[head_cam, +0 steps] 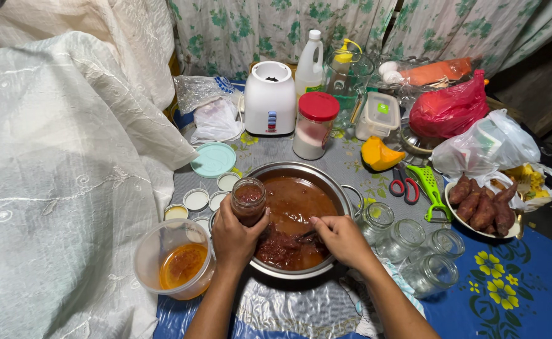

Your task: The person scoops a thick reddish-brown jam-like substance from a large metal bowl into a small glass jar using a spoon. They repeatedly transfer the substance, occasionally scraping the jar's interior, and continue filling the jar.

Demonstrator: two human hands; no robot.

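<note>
Left hand (235, 235) wrapped around sauce jar (249, 201), right hand (342, 238) closed on spoon (305, 237) over metal pot (345, 188)

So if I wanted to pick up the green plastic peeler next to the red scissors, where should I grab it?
Probably by the long narrow handle of the green plastic peeler, at its upper end beside the red-handled scissors. It lies flat on the table, wide blade head towards the bowl of sweet potatoes, so come from above and keep fingers off that end.
</note>
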